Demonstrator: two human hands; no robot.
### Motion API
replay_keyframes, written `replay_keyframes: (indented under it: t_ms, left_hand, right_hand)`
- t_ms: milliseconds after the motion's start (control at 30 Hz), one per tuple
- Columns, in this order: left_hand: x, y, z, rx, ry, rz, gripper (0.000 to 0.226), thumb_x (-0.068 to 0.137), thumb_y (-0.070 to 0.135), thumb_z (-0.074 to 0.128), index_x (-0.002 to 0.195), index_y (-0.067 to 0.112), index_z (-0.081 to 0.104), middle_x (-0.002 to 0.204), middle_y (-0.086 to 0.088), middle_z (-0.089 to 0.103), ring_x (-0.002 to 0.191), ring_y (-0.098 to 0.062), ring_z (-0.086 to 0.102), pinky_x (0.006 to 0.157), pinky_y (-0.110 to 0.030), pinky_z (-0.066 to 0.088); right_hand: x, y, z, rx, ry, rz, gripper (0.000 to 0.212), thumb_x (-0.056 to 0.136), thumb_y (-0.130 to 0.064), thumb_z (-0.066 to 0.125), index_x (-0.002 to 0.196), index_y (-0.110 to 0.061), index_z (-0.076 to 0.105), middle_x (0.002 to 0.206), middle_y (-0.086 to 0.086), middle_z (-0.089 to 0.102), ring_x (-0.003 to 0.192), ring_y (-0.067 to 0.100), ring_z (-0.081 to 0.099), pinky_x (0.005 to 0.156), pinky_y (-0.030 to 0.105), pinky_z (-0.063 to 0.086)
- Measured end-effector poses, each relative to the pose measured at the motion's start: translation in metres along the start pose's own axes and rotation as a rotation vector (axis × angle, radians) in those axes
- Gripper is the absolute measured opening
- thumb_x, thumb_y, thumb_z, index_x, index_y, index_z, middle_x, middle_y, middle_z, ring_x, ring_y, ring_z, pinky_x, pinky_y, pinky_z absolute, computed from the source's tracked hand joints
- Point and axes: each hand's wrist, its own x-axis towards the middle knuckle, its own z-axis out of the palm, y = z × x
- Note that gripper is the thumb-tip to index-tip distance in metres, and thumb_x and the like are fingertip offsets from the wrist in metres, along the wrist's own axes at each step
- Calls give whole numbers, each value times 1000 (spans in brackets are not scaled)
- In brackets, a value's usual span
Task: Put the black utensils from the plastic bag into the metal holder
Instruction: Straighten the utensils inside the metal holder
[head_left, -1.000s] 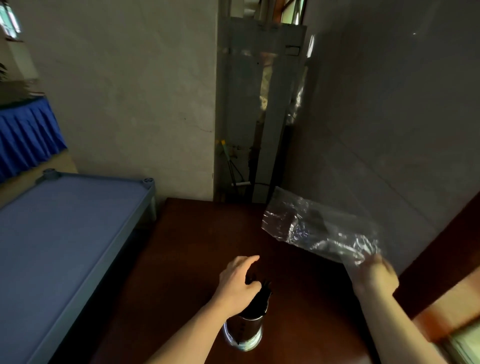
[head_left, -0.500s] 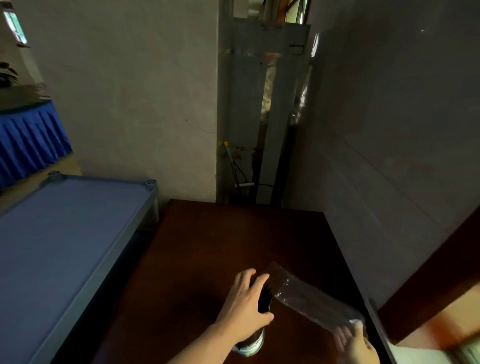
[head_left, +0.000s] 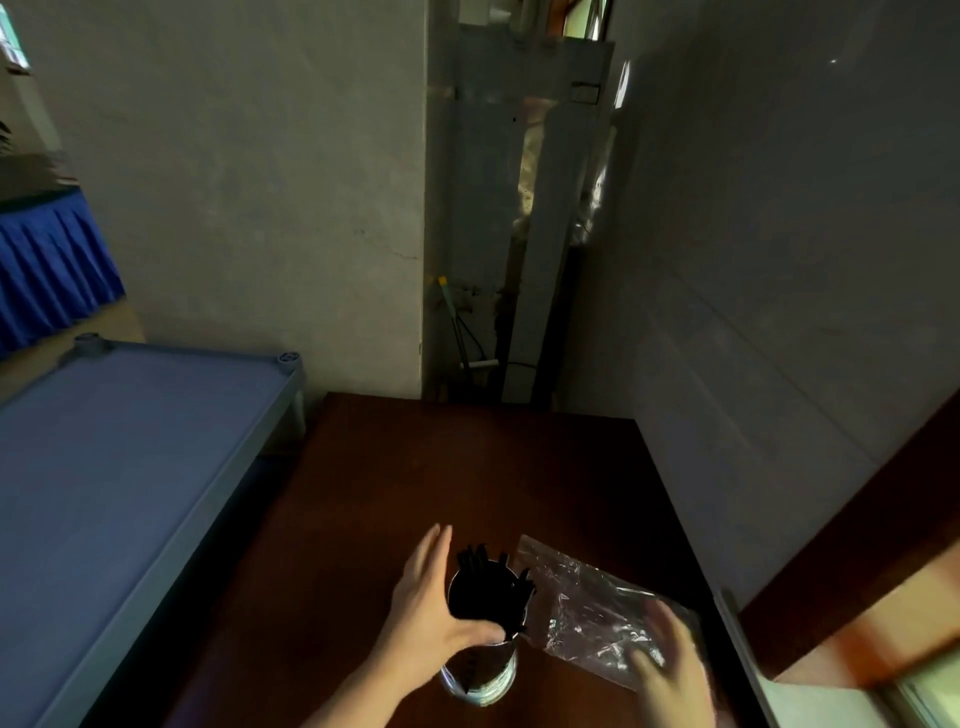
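Observation:
A shiny metal holder (head_left: 485, 675) stands near the front edge of the dark brown table (head_left: 467, 467). Several black utensils (head_left: 491, 587) stick up out of its mouth. My left hand (head_left: 434, 613) cups the holder's left rim, fingers spread, thumb touching the utensils. To the right, the clear plastic bag (head_left: 587, 608) lies crumpled on the table, looking empty. My right hand (head_left: 670, 670), blurred, rests on the bag's near end; whether it grips the bag is unclear.
A grey-blue cot (head_left: 130, 467) runs along the table's left side. A wall (head_left: 779, 312) stands right of the table, with a wooden frame (head_left: 857, 545) at the front right. Behind the table is a gap with pipes (head_left: 498, 312).
The bag came down from mid-air onto the table right of the holder. My left hand opened from over the utensils and now cups the holder's rim.

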Motion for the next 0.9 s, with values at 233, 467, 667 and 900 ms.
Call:
replay_keyframes:
  t_ms: [233, 467, 667, 900]
  left_hand:
    - [3, -25, -10, -15, -253, -133, 149, 53, 51, 93, 157, 45, -13, 170, 5, -13, 157, -24, -8, 126, -55, 11]
    - [12, -9, -5, -1, -236, 8, 124, 66, 42, 91, 158, 49, 7, 170, 11, -3, 157, -20, -7, 126, -56, 13]
    - [11, -1, -5, 39, -155, 79, 99, 75, 49, 83, 154, 51, 24, 169, 16, 12, 158, -13, 3, 124, -42, 17]
    - [1, 7, -2, -98, -81, 23, 86, 79, 20, 84, 151, 36, 40, 148, 3, 57, 137, -9, 50, 115, -32, 43]
  right_hand:
    - [6, -34, 73, -62, -730, 113, 125, 66, -28, 94, 160, -30, 11, 155, -14, 35, 143, 6, 36, 119, 30, 33]
    - [5, -39, 91, -40, -790, 55, 145, 54, -50, 96, 161, -28, 0, 149, -20, 29, 138, -1, 29, 90, -7, 33]
    - [-5, -42, 100, -120, -666, -112, 130, 62, -79, 74, 161, -20, 15, 168, -8, 11, 153, 5, 9, 123, 23, 14]
    - [-10, -41, 101, -165, -585, -163, 102, 75, -63, 74, 156, -19, 31, 161, -3, 35, 149, 9, 29, 121, 25, 26]
